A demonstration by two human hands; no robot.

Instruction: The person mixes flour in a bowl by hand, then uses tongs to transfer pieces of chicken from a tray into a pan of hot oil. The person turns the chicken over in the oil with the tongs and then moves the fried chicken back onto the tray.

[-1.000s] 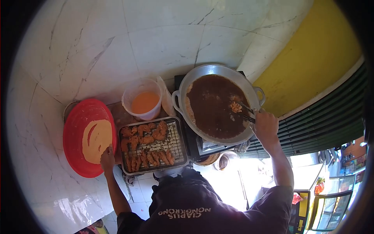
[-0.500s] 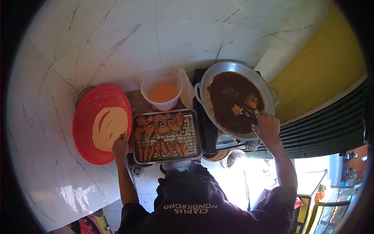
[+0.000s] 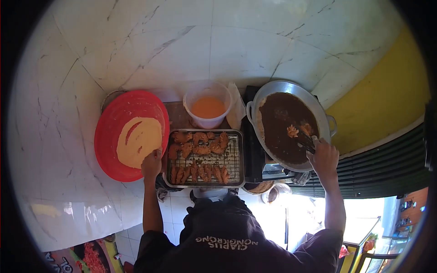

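Observation:
My right hand is closed around dark tongs that reach over the wide metal wok. At the tongs' tip is a golden, crumbly piece of fried chicken, with another battered piece close by in the dark brown oil. My left hand has its fingers closed at the near right rim of the red basin. Pale yellow flour lies inside that basin, marked by grooves.
Between the hands, a metal tray with a wire rack bears rows of fried chicken pieces. Behind it stands a translucent bucket of orange liquid. The wok sits on a black stove beside the tiled wall.
The whole view has shifted, so the basin, tray and wok appear farther right. My right hand still grips the tongs over the oil; my left stays at the basin's rim.

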